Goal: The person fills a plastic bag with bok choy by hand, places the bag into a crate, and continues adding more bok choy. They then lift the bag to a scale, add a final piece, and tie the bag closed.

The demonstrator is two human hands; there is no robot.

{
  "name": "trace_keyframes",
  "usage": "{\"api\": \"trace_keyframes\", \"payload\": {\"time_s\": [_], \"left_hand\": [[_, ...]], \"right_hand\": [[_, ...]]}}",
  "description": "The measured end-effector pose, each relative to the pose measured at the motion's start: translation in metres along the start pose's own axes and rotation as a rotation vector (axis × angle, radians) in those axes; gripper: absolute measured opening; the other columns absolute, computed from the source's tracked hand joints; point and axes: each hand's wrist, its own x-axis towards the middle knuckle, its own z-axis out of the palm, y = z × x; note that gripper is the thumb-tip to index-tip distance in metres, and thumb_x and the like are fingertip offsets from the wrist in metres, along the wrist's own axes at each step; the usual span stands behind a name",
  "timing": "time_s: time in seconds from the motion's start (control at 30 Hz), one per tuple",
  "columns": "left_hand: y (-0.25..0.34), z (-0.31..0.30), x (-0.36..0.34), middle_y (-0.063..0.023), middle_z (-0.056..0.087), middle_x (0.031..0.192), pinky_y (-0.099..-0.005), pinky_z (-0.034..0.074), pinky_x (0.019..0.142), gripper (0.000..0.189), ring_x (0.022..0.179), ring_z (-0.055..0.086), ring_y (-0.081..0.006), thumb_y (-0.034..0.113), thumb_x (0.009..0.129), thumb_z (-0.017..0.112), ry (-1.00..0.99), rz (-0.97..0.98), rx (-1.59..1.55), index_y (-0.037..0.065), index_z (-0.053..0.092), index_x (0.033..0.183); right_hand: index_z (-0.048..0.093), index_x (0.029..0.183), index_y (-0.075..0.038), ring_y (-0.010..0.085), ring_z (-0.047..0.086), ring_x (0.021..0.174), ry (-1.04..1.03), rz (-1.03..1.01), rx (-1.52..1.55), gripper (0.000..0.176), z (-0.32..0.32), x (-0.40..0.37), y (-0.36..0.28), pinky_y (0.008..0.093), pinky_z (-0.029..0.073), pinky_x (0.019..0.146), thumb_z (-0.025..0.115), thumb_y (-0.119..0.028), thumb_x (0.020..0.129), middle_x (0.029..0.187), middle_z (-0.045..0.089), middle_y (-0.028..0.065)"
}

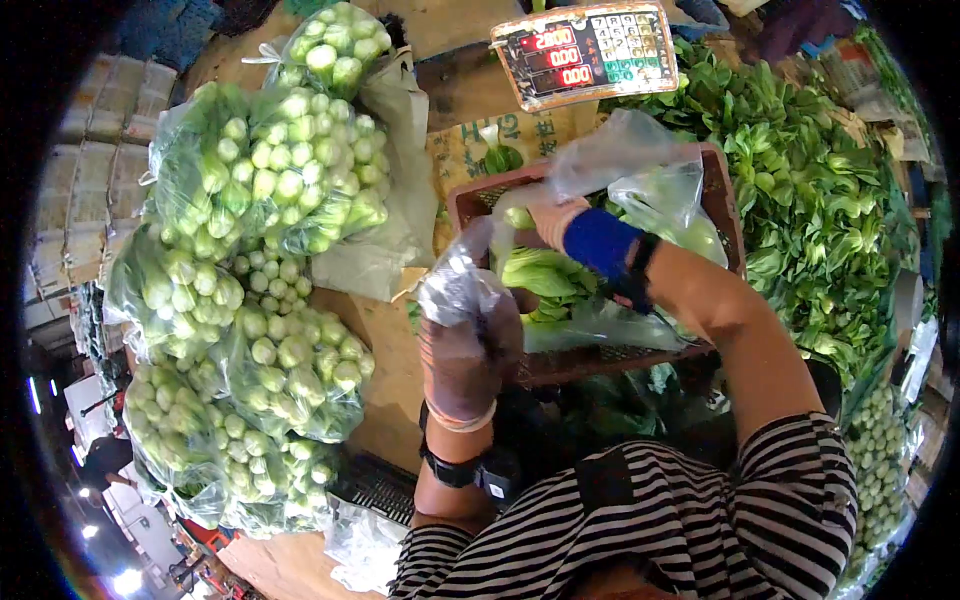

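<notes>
My left hand (465, 360), in a thin brownish glove with a strap at the wrist, is closed on the crumpled edge of a clear plastic bag (460, 285). The bag spreads right over leafy bok choy (545, 275) in a reddish-brown plastic crate (525, 372). My right hand (558, 220), with a blue band at the wrist, reaches into the crate. Its fingers close around a pale bok choy end, partly veiled by the plastic and blurred. Another clear bag (640, 160) lies bunched at the crate's far side, beyond my right hand.
Several clear bags of bok choy (290, 170) are piled on the left. Loose leafy greens (790, 190) heap up on the right. A digital scale display (587, 55) with red numerals stands at the back. A black plastic basket (372, 485) sits at lower left.
</notes>
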Motion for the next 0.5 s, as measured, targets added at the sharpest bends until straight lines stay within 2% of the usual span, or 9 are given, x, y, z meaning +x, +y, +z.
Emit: {"api": "trace_keyframes", "payload": {"time_s": [0.03,0.07,0.13,0.17,0.27,0.33,0.4,0.47,0.5], "left_hand": [[0.000,0.001,-0.001,0.0020,0.046,0.062,-0.0254,0.047,0.065,0.049,0.049,0.043,-0.0086,0.025,0.089,0.053,0.003,0.002,-0.001,-0.001,0.042,0.129],[-0.002,0.003,-0.001,0.0022,0.046,0.061,-0.0264,0.046,0.069,0.057,0.049,0.042,-0.0084,0.032,0.086,0.056,-0.043,0.053,0.048,-0.002,0.041,0.130],[-0.003,0.004,-0.004,0.0023,0.045,0.060,-0.0273,0.046,0.072,0.065,0.048,0.041,-0.0082,0.039,0.083,0.059,-0.088,0.094,0.096,-0.002,0.040,0.131],[-0.001,0.002,-0.005,0.0020,0.045,0.060,-0.0289,0.046,0.074,0.072,0.048,0.041,-0.0084,0.044,0.080,0.060,-0.054,0.026,0.094,-0.002,0.040,0.131],[-0.002,-0.002,-0.004,0.0021,0.045,0.058,-0.0303,0.045,0.076,0.077,0.047,0.041,-0.0086,0.046,0.076,0.063,-0.067,0.004,0.072,-0.002,0.040,0.131],[0.003,-0.003,-0.005,0.0021,0.045,0.059,-0.0298,0.046,0.072,0.077,0.047,0.041,-0.0082,0.046,0.075,0.064,-0.055,-0.059,0.045,-0.002,0.040,0.130],[0.002,0.000,-0.005,0.0019,0.045,0.059,-0.0276,0.045,0.068,0.076,0.047,0.041,-0.0079,0.044,0.075,0.064,-0.042,-0.039,0.035,-0.002,0.040,0.130],[-0.002,0.005,-0.003,0.0018,0.046,0.059,-0.0255,0.044,0.063,0.074,0.047,0.041,-0.0076,0.043,0.076,0.064,-0.037,-0.022,0.019,-0.001,0.041,0.130],[-0.004,0.007,-0.002,0.0019,0.045,0.059,-0.0236,0.041,0.059,0.070,0.046,0.040,-0.0074,0.042,0.076,0.064,0.015,0.025,0.096,-0.001,0.043,0.128]], "right_hand": [[0.043,0.133,-0.016,0.0314,0.049,0.116,0.019,-0.003,-0.072,0.044,0.003,-0.010,-0.006,0.0543,0.038,0.090,0.042,-0.029,0.091,0.127,0.051,0.0129],[0.037,0.138,-0.019,0.0325,0.045,0.119,0.093,0.041,0.021,0.049,-0.029,-0.042,-0.017,0.0568,0.034,0.094,0.042,-0.026,0.090,0.133,0.046,0.0133],[0.028,0.142,-0.027,0.0310,0.034,0.129,-0.118,-0.112,-0.070,0.076,-0.043,-0.068,-0.033,0.0581,0.025,0.101,0.066,-0.033,0.076,0.143,0.034,0.0108],[0.033,0.140,-0.025,0.0313,0.038,0.126,-0.114,-0.135,0.030,0.080,-0.033,-0.076,-0.029,0.0522,0.030,0.101,0.072,-0.031,0.070,0.142,0.034,0.0139],[0.034,0.139,-0.031,0.0382,0.041,0.122,-0.058,-0.246,0.152,0.067,-0.030,-0.059,-0.004,0.0477,0.033,0.103,0.064,-0.028,0.079,0.137,0.038,0.0157],[0.037,0.137,-0.032,0.0392,0.043,0.119,-0.108,-0.245,0.260,0.069,-0.037,-0.064,0.002,0.0456,0.037,0.100,0.068,-0.027,0.075,0.133,0.040,0.0176],[0.038,0.136,-0.033,0.0391,0.045,0.117,0.218,-0.261,0.401,0.065,-0.040,-0.073,-0.006,0.0449,0.039,0.097,0.065,-0.031,0.078,0.135,0.038,0.0166],[0.035,0.137,-0.033,0.0375,0.031,0.130,0.325,-0.215,0.230,0.058,-0.031,-0.067,-0.022,0.0506,0.038,0.097,0.058,-0.035,0.083,0.142,0.030,0.0140],[0.035,0.138,-0.033,0.0375,0.026,0.132,0.295,-0.212,0.220,0.057,-0.015,-0.063,-0.024,0.0529,0.035,0.099,0.056,-0.036,0.085,0.145,0.026,0.0134]]}}
